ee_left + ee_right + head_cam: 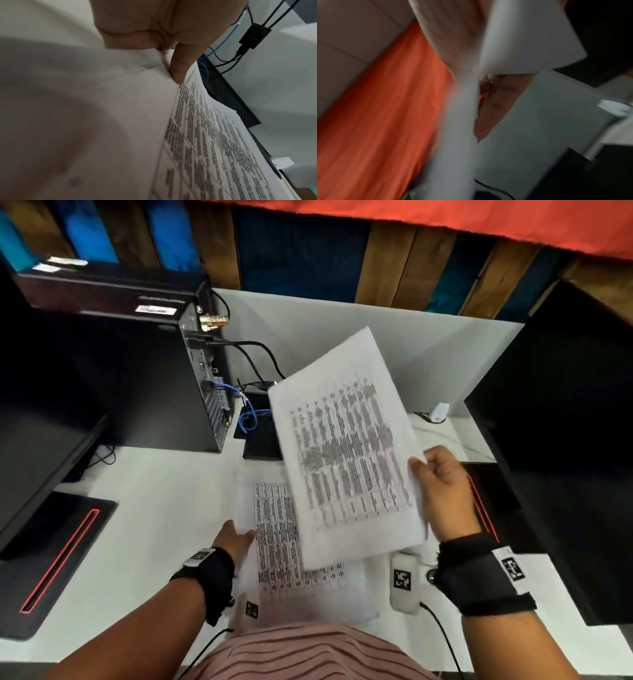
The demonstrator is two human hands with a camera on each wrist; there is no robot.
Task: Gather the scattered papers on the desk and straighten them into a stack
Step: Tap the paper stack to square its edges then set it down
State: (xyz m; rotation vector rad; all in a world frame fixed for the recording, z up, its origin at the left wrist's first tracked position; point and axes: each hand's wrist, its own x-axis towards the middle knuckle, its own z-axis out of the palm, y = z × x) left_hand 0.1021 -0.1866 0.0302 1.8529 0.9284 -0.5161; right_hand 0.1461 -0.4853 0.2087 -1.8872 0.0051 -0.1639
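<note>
My right hand (426, 465) grips the right edge of a bundle of printed sheets (346, 446) and holds it tilted above the white desk (164, 508). In the right wrist view the picture is blurred; the sheets (530, 37) curl over my fingers (489, 108). More printed papers (277, 542) lie flat on the desk under the raised bundle. My left hand (245, 534) is at their left edge. In the left wrist view its thumb and forefinger (178, 73) pinch the edge of a sheet (205, 135), which wrinkles at the pinch.
A black computer tower (198, 378) with cables, one of them a blue cable (250, 419), stands at the back left. Dark monitors stand at left (44, 440) and right (565, 440) on red-striped bases. A white tagged device (404, 580) lies near my right wrist.
</note>
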